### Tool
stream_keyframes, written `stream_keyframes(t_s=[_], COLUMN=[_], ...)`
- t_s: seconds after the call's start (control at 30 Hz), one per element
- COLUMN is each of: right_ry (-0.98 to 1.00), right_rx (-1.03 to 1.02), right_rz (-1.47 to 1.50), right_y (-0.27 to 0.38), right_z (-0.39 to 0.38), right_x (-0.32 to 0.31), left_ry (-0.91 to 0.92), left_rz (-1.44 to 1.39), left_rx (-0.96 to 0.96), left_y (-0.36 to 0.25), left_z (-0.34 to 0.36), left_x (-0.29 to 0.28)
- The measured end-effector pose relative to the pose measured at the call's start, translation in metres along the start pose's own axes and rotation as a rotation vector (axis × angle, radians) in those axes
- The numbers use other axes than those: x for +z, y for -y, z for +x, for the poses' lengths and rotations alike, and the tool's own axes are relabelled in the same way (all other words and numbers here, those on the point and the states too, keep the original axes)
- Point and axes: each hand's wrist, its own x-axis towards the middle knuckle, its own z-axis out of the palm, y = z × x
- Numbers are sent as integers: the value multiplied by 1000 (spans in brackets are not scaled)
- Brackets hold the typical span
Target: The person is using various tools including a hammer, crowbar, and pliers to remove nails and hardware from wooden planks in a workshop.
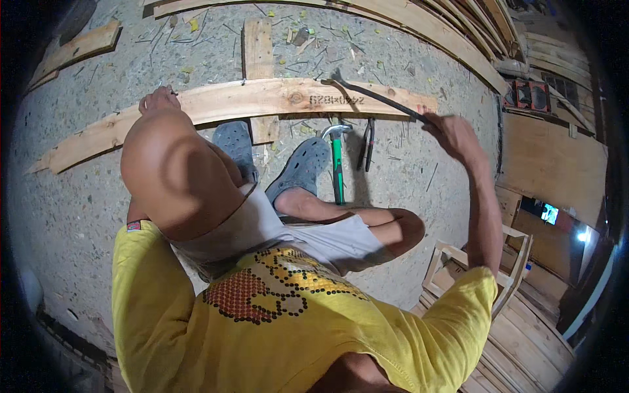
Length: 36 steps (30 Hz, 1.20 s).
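Observation:
A long wooden plank (229,98) with dark printed marks lies across the floor before me, over a shorter board (259,49) set crosswise. My right hand (453,136) is closed round the end of a dark metal pry bar (380,97). The bar slants over the plank's right part, its forked tip near the plank's far edge. Past my raised left knee, my left hand (159,99) curls its fingers on the plank's left part; the knee hides some of the hand. A green-handled claw hammer (337,160) and dark pincers (368,144) lie on the floor, just nearer than the plank.
My clog-clad feet (304,164) stand close to the plank. Loose nails (229,29) and yellow scraps litter the concrete. Stacked timber (452,49) runs along the far right. A wooden frame (514,281) stands at my right, and another board (78,49) lies at the far left.

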Motion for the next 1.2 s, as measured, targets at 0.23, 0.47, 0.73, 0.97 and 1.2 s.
stream_keyframes(t_s=[0.23,0.47,0.73,0.97,1.2], right_ry=[197,187,107,-5,-5], right_rx=[-152,-193,-104,-29,65], right_rz=[-90,-53,11,139,523], right_y=[3,2,-86,-91,-55], right_z=[74,97,68,33,-2], right_x=[-54,-57,66,129,172], left_ry=[-76,140,424,381,291], left_rz=[12,121,245,158,278], left_rx=[9,-36,26,24,18], left_y=[-6,7,-20,-19,0], left_z=[3,8,39,44,39], left_x=[-1,-14,-21,-23,-11])
